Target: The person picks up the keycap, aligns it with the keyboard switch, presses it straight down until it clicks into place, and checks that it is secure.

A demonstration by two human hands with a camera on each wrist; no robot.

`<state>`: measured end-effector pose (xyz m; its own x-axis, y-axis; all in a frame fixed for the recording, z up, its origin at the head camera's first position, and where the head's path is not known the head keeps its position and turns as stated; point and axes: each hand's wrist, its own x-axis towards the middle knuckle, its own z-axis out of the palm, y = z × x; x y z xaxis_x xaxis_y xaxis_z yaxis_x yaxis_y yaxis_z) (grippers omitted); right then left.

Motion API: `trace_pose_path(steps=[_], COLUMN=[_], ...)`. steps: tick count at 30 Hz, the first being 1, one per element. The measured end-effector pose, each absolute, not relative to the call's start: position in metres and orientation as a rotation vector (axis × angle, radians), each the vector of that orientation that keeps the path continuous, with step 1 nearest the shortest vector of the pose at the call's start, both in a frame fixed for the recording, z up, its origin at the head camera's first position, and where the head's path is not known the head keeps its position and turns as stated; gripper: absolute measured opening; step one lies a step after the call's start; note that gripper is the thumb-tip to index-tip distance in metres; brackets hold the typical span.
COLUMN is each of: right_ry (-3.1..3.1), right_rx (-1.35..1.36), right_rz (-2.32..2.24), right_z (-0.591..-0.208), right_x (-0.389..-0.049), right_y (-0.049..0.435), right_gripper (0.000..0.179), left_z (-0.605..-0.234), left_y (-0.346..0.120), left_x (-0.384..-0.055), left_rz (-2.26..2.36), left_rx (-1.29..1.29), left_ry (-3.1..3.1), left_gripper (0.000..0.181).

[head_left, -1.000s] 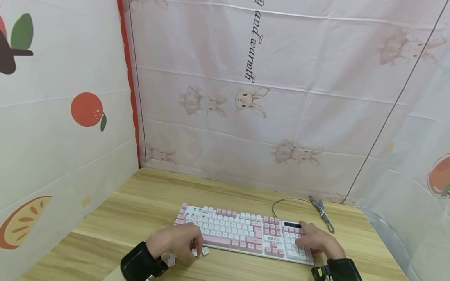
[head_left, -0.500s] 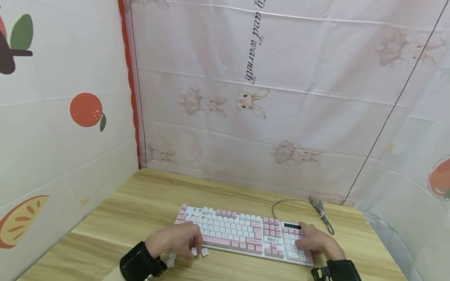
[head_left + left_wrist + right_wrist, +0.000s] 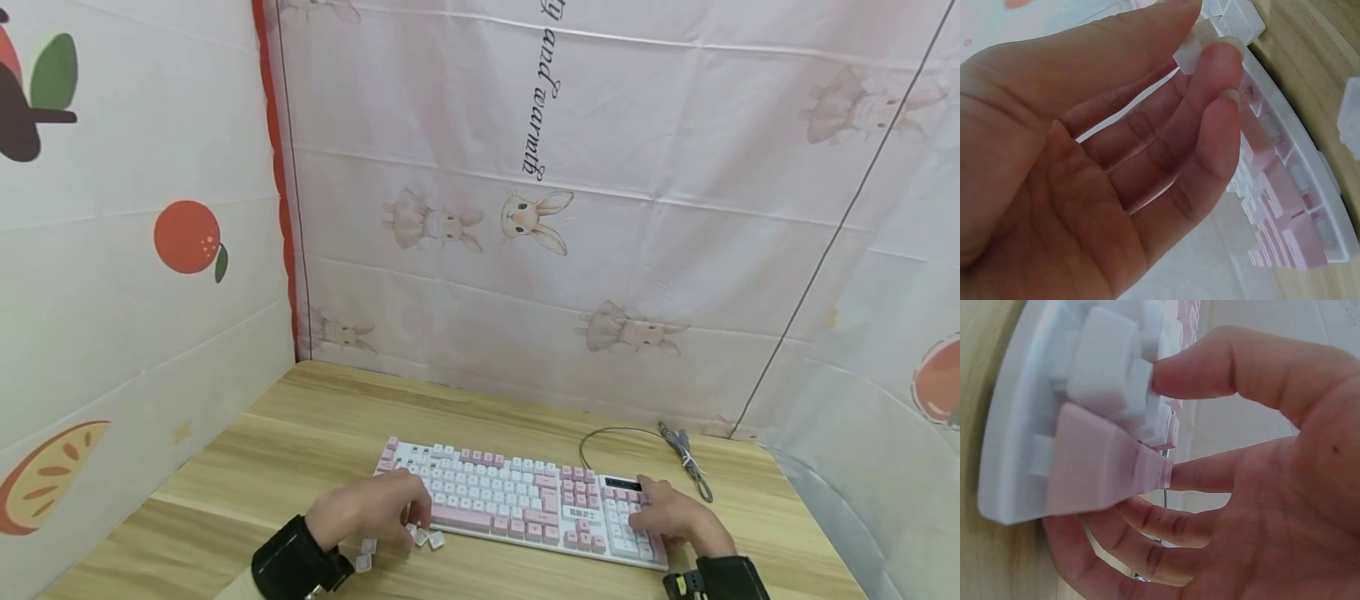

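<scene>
Left hand (image 3: pixel 371 508): we see thumb and fingertips pinching a white keycap (image 3: pixel 1192 51), just off the near edge of the keyboard (image 3: pixel 491 493), toward its left end;
Right hand (image 3: pixel 675 515): we find it gripping the keyboard's right end; its thumb lies on the number keys, its other fingers curl round the outer edge;
Loose keycaps (image 3: pixel 437 540): two lie beside the pinched one, near the keyboard's front edge; we count two more, farther from that edge, next to the left wristband (image 3: pixel 296 567);
Pink-and-white rows: we see the keyboard flat on the wood-grain table (image 3: pixel 337 425), between both hands;
Cable (image 3: pixel 684 454): it curves from the keyboard's far edge to a tied bundle beyond the right end;
Backdrop (image 3: pixel 465 108): we note rabbits and lettering, behind the keyboard.
</scene>
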<state>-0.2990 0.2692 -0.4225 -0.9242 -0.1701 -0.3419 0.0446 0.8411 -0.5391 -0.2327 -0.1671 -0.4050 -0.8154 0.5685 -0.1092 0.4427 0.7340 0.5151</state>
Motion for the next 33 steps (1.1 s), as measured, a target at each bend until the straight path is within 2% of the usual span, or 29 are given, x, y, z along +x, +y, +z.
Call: trace_pose_path(steps=[33], right_ry=[2.662], right_rx=[-0.103], right_rz=[-0.797], right_z=[-0.4249], right_x=[-0.2994], right_y=[0.2689], right_gripper=[0.086], left_z=[-0.4048], left_y=[-0.1711], left_x=[-0.2325], left_rz=[0.744], left_rx=[0.807], left_ry=[2.711], left_gripper=[0.019])
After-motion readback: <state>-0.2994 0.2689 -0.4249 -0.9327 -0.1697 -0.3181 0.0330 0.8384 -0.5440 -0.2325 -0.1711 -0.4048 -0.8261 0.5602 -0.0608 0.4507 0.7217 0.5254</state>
